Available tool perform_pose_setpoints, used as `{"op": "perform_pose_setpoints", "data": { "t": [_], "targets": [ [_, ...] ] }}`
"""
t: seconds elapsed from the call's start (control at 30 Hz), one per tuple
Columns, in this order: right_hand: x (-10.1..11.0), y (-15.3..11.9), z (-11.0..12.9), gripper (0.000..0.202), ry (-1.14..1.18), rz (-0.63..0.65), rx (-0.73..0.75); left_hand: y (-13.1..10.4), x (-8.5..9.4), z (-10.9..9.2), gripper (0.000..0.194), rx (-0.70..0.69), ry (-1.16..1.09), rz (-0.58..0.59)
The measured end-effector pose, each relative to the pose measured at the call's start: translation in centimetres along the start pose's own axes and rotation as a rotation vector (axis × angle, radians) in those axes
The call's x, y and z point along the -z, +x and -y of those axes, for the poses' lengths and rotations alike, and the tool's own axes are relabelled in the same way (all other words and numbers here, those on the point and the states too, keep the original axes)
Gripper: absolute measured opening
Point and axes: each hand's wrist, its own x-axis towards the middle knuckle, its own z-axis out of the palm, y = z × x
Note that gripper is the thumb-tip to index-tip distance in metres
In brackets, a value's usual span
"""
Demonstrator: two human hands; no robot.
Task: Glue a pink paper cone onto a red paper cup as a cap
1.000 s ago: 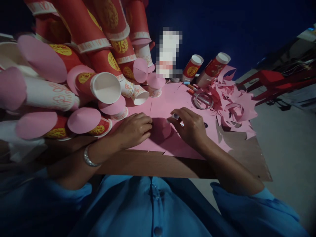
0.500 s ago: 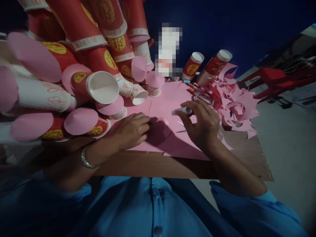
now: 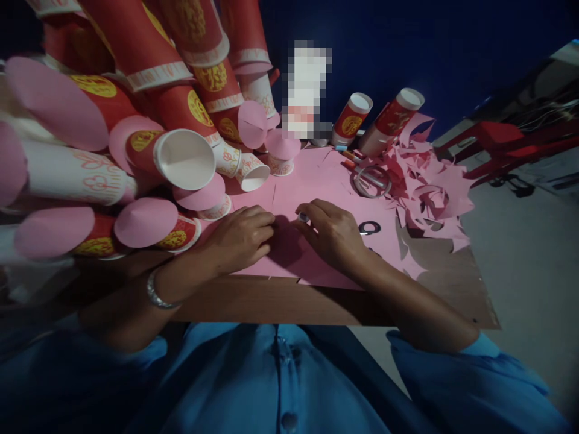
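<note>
My left hand (image 3: 244, 238), with a silver bracelet on its wrist, rests on pink paper (image 3: 303, 175) with its fingers curled. A dark pink patch lies at its fingertips; whether it is a held paper piece or shadow I cannot tell. Close by on the right, my right hand (image 3: 332, 232) pinches a small white tube (image 3: 303, 217), mostly hidden by the fingers. Black-handled scissors (image 3: 370, 228) lie beside the right hand, their blades largely covered by it. Left of my left hand sits a white paper cup (image 3: 215, 208) with a pink paper cone (image 3: 201, 193) on it.
Red and white paper cups (image 3: 185, 160), many with pink cones, pile up at the left. Cut pink scraps (image 3: 429, 187) heap at the right, near a roll of tape (image 3: 371, 181) and markers (image 3: 350, 155). Two red cup stacks (image 3: 353, 120) stand behind. The table's wooden edge (image 3: 271, 301) is nearest me.
My right hand has moved left and slightly down with the white tube, close to my left hand. The scissors' handles now show. My left hand has stayed in place.
</note>
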Motion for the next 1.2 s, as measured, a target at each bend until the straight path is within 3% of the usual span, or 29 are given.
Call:
{"op": "perform_pose_setpoints", "data": {
  "t": [0.4,0.5,0.57,0.67,0.77,0.83,0.93,1.07,1.2],
  "targets": [
    [1.0,0.2,-0.6,0.012,-0.103,0.059,-0.082,0.0,-0.3,0.1,0.016,-0.008,-0.017,-0.055],
    [1.5,-0.2,-1.4,0.014,-0.086,-0.012,-0.073,0.0,-0.3,0.1,0.016,-0.006,-0.023,-0.061],
    [2.2,-0.5,-2.0,0.014,-0.045,-0.149,-0.088,0.0,-0.3,0.1,0.017,-0.008,-0.030,-0.058],
    [3.1,-0.7,-2.9,0.014,0.157,-0.404,-0.171,0.0,-0.3,0.1,0.019,0.010,-0.051,-0.040],
    [3.2,-0.5,-3.6,0.020,0.606,-0.511,-0.280,0.1,-0.3,0.1,0.020,0.041,-0.101,-0.057],
    [2.8,-0.3,-3.9,0.027,0.912,-0.479,-0.355,0.1,-0.2,0.0,0.019,0.060,-0.150,-0.087],
    [2.0,-0.1,-4.4,0.036,1.186,-0.346,-0.463,0.2,0.3,-0.3,0.024,0.142,-0.210,-0.147],
    [1.2,-0.2,-4.3,0.042,1.338,-0.254,-0.514,0.9,1.6,-1.4,0.052,0.319,-0.260,-0.231],
    [0.7,-0.4,-3.3,0.044,1.353,-0.219,-0.498,2.5,2.9,-2.7,0.064,0.345,-0.349,-0.242]
  ]
}}
